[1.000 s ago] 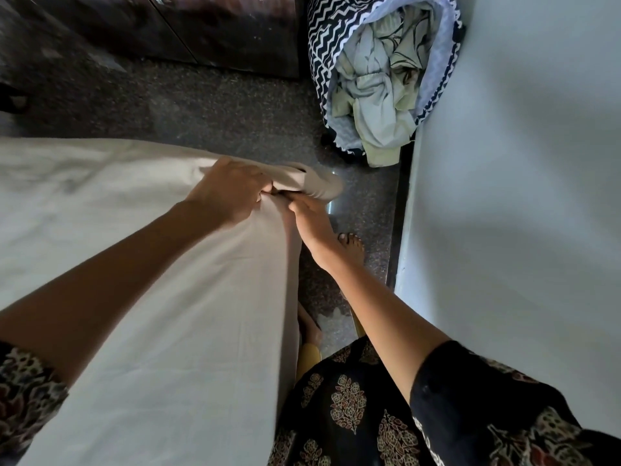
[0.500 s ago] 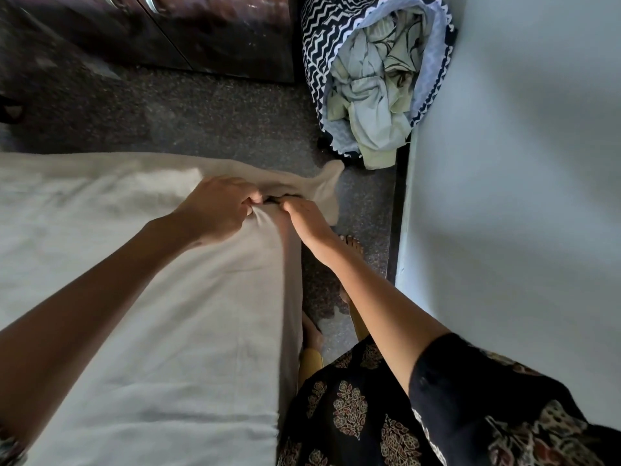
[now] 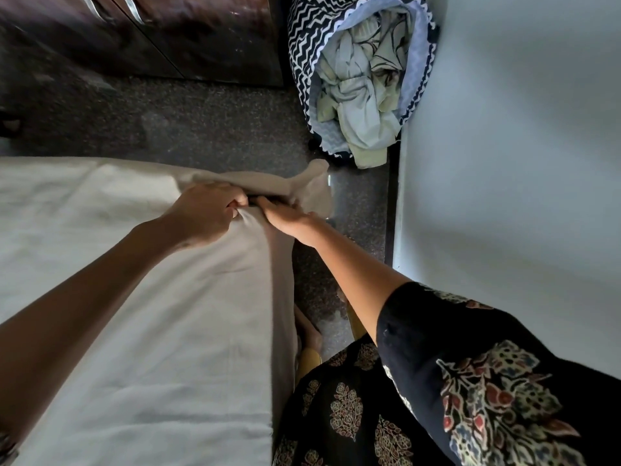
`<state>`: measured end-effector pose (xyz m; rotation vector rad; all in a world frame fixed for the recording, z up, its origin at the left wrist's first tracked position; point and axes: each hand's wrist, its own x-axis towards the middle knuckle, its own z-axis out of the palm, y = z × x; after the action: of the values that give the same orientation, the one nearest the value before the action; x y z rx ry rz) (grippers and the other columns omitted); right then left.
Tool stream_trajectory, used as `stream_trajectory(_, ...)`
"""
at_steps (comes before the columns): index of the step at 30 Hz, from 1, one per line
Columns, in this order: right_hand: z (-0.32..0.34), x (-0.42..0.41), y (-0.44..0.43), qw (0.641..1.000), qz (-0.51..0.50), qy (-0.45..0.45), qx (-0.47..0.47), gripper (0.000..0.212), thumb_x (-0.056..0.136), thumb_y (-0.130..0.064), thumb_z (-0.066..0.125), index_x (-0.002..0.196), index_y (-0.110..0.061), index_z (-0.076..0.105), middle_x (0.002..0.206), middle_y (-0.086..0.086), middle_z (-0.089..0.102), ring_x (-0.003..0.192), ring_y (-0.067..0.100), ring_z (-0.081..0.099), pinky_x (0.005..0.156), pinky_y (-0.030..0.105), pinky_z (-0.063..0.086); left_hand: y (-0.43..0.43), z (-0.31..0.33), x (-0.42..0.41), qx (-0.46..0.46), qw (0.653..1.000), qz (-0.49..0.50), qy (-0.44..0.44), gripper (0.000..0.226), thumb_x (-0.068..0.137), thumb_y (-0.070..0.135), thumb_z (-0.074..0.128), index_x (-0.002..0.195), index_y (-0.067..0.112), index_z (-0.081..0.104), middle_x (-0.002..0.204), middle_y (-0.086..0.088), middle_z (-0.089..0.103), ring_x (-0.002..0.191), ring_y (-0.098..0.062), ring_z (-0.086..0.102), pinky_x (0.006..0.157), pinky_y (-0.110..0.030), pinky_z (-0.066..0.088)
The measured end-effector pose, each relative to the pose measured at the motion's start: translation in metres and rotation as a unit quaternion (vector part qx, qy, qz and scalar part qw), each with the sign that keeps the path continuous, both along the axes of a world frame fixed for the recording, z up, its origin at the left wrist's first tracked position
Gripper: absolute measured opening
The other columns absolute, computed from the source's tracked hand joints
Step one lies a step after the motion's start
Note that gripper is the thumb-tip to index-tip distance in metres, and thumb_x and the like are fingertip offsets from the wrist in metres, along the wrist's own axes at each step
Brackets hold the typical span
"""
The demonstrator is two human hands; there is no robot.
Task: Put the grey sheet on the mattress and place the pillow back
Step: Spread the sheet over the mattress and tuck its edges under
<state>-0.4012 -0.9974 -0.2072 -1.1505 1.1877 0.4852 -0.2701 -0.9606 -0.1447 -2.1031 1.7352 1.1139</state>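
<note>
while left hand (image 3: 205, 216) pinches grey sheet (image 3: 151, 331) | right hand (image 3: 290, 220) under fold, grip unclear | pale, smooth

A dark speckled floor (image 3: 188, 129) fills the upper middle of the head view. At its far edge stands a dark glossy wooden cabinet (image 3: 201, 35) with slim metal handles (image 3: 132, 10). Just right of the cabinet a basket (image 3: 304, 55) patterned in black-and-white zigzag holds crumpled pale clothes (image 3: 359, 95). A plain pale surface (image 3: 521, 163) takes up the right side, softly lit, with broad diffuse shadows across it.
</note>
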Motion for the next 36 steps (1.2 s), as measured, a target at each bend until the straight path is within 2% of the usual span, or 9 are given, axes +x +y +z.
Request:
stream_trajectory(3,0.008,0.000,-0.004,1.000,-0.004,0.003,-0.021,0.052,0.098,-0.046,0.029,0.138,-0.016,0.047,0.146,0.014,0.039,0.137,0.031,0.032,0.113,0.043,0.023,0.002,0.002,0.001,-0.006,1.000,0.000,-0.005,0.027,0.094,0.006,0.046,0.118,0.008,0.060,0.126,-0.011,0.058,0.119,-0.027,0.048,0.098,-0.031,0.030)
stream_trajectory(5,0.015,-0.010,0.004,0.990,-0.011,0.012,-0.139,0.037,0.095,-0.035,0.040,0.111,-0.011,0.064,0.123,0.017,0.060,0.117,0.033,0.053,0.101,0.043,0.040,0.004,0.000,0.002,-0.021,1.000,-0.010,-0.006,0.027,0.093,0.005,0.047,0.116,0.009,0.060,0.125,-0.010,0.059,0.118,-0.027,0.049,0.099,-0.032,0.029)
stream_trajectory(8,0.028,-0.022,0.020,0.949,-0.090,-0.062,-0.296,0.030,0.092,-0.012,0.046,0.110,0.000,0.067,0.115,0.018,0.066,0.108,0.030,0.060,0.096,0.037,0.045,0.006,-0.004,0.003,-0.035,0.999,-0.012,-0.010,0.027,0.093,0.006,0.048,0.117,0.010,0.060,0.126,-0.009,0.059,0.119,-0.026,0.048,0.099,-0.031,0.028)
stream_trajectory(14,0.023,0.002,-0.001,0.990,-0.068,-0.086,-0.093,0.029,0.096,-0.011,0.036,0.083,-0.001,0.060,0.083,0.012,0.058,0.078,0.018,0.052,0.068,0.030,0.038,0.007,-0.012,0.005,-0.045,0.999,-0.009,-0.003,0.025,0.094,0.011,0.049,0.116,0.012,0.060,0.126,-0.007,0.058,0.118,-0.026,0.049,0.099,-0.034,0.032)
stream_trajectory(23,-0.010,-0.001,-0.009,0.999,-0.030,-0.028,0.018,0.053,0.101,-0.042,0.030,0.144,-0.012,0.037,0.149,0.008,0.035,0.140,0.024,0.027,0.113,0.029,0.018,0.003,-0.029,-0.002,-0.033,0.999,-0.015,-0.028,0.029,0.096,0.010,0.043,0.119,0.014,0.059,0.128,-0.007,0.057,0.121,-0.027,0.047,0.098,-0.034,0.030)
stream_trajectory(26,-0.057,0.004,-0.008,0.999,0.034,0.002,0.036,0.112,0.062,-0.094,0.033,0.150,-0.026,0.021,0.157,0.005,0.019,0.145,0.026,0.014,0.118,0.045,0.009,0.001,-0.031,-0.003,-0.030,0.999,-0.021,-0.036,0.028,0.095,0.010,0.045,0.118,0.014,0.059,0.126,-0.007,0.058,0.119,-0.027,0.048,0.099,-0.035,0.032)
stream_trajectory(28,-0.095,0.004,-0.005,0.999,-0.016,0.007,0.049,0.128,0.045,-0.099,0.038,0.150,-0.029,0.019,0.158,0.004,0.017,0.144,0.025,0.015,0.118,0.046,0.010,0.000,-0.028,-0.005,-0.021,0.999,-0.018,-0.035,0.028,0.094,0.010,0.046,0.118,0.014,0.059,0.127,-0.008,0.058,0.120,-0.027,0.049,0.099,-0.034,0.032)
stream_trajectory(32,-0.031,0.005,0.008,0.946,-0.301,-0.066,0.098,0.040,0.086,-0.039,0.058,0.116,-0.014,0.062,0.126,0.010,0.059,0.113,0.022,0.053,0.105,0.037,0.040,0.002,-0.016,-0.006,-0.041,0.999,0.024,0.001,0.033,0.091,0.004,0.046,0.119,0.018,0.055,0.120,-0.007,0.062,0.113,-0.028,0.055,0.093,-0.034,0.037)
stream_trajectory(36,-0.032,-0.018,0.030,0.856,-0.516,-0.026,0.011,0.021,0.079,-0.005,0.053,0.093,-0.008,0.069,0.089,0.006,0.062,0.093,0.024,0.054,0.083,0.033,0.045,0.006,-0.016,-0.006,-0.068,0.998,-0.001,0.001,0.064,0.090,0.003,0.047,0.147,0.029,0.028,0.119,-0.012,0.062,0.112,-0.033,0.055,0.094,-0.040,0.040)
